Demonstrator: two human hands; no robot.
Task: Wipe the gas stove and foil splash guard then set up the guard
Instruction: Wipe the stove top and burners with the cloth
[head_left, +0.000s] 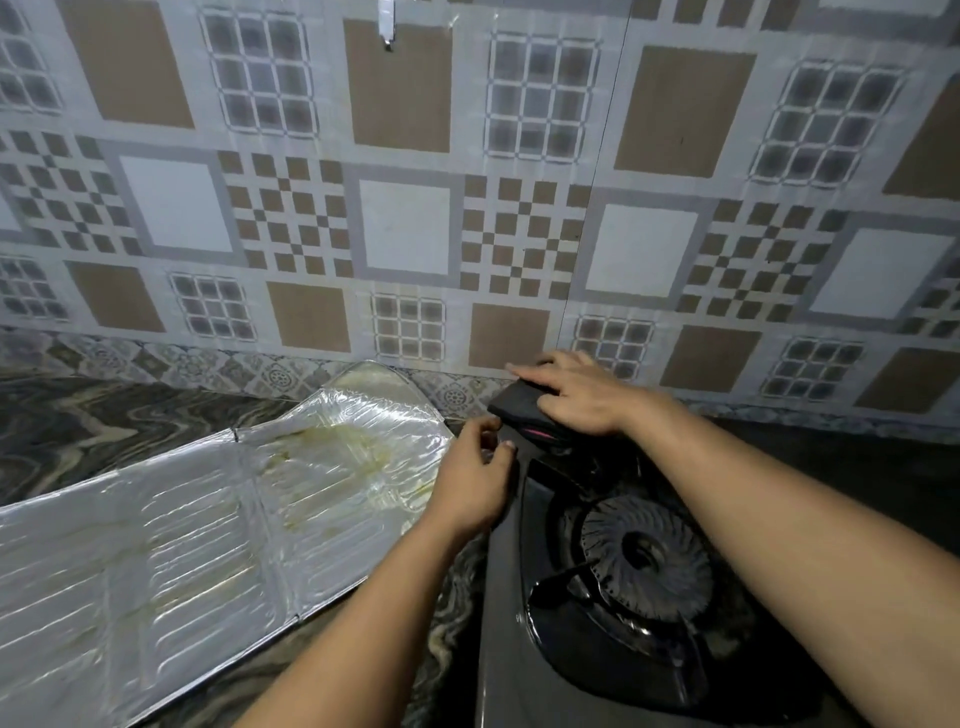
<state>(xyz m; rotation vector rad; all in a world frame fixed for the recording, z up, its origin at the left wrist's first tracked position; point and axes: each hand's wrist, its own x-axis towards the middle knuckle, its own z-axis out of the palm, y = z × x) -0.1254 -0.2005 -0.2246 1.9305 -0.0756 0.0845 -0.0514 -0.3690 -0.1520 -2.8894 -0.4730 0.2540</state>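
Note:
The dark gas stove (506, 613) stands at the lower right, with its round black burner (644, 558) and pan support in view. A silver foil splash guard (171, 535), stained yellowish in its right panel, lies flat on the counter left of the stove. My right hand (576, 392) presses a folded dark cloth (519, 408) with a pink edge onto the stove's far left corner. My left hand (478, 478) rests on the stove's left rim just below the cloth, fingers curled, touching the edge of the foil guard.
A dark marbled countertop (78, 426) runs under the guard and stove. A patterned tile wall (405, 218) rises directly behind, with a small hook (387, 26) high up. My right forearm crosses above the burner.

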